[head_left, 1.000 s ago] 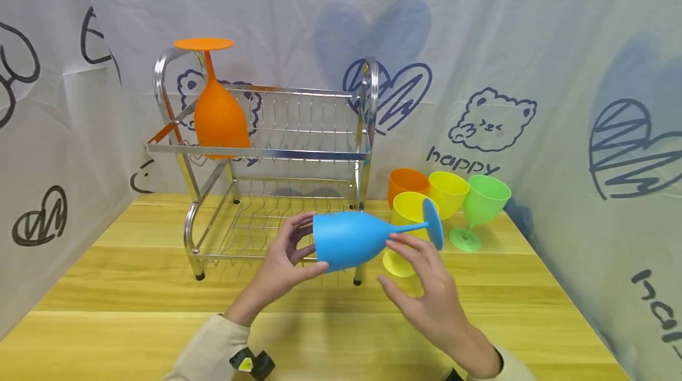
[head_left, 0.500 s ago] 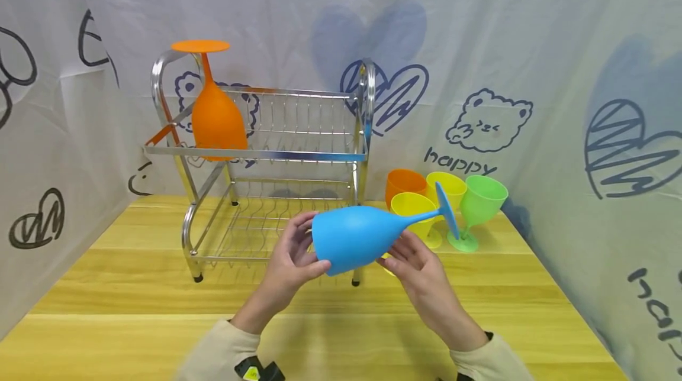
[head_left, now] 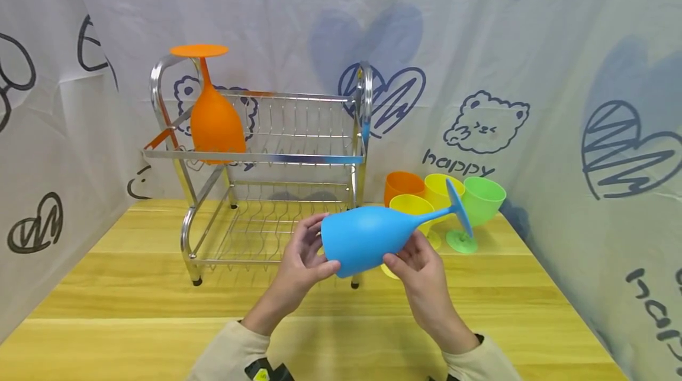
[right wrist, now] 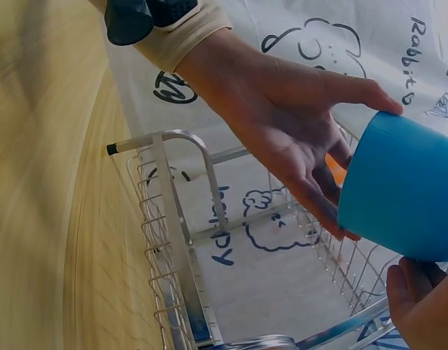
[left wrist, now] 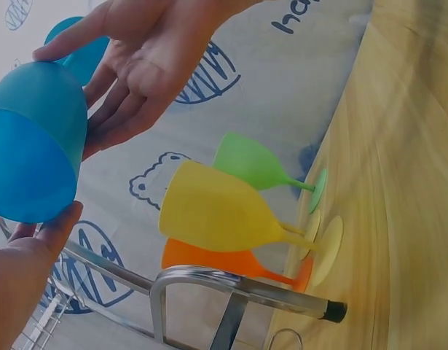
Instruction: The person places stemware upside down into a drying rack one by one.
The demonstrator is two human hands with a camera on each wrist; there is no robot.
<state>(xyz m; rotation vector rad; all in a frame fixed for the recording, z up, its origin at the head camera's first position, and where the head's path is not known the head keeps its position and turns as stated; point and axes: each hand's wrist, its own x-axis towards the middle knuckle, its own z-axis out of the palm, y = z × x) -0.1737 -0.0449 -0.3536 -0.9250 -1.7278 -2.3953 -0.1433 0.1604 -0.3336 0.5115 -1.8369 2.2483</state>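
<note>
A blue plastic goblet (head_left: pixel 367 239) lies sideways in the air between both hands, its foot tilted up to the right. My left hand (head_left: pixel 298 271) grips it at the rim, thumb in front and the other fingers behind. Beneath the stem end of the bowl, my right hand (head_left: pixel 426 292) holds it, thumb on the near side, other fingers partly hidden behind. In the left wrist view the open mouth of the goblet (left wrist: pixel 27 164) shows. An orange goblet (head_left: pixel 217 123) stands upside down on the left of the upper tier of a metal dish rack (head_left: pixel 256 158).
Right of the rack, upright goblets stand grouped on the wooden table (head_left: pixel 511 298): orange (head_left: pixel 396 186), two yellow, one in front (head_left: pixel 407 203) and one behind (head_left: pixel 439 187), and green (head_left: pixel 482 203). The held goblet partly covers them. A patterned cloth (head_left: pixel 479 32) hangs behind and at the sides.
My right hand has shifted from the stem to the underside of the bowl. The goblet's foot has swung up and right. My left hand keeps its grip and has moved slightly right.
</note>
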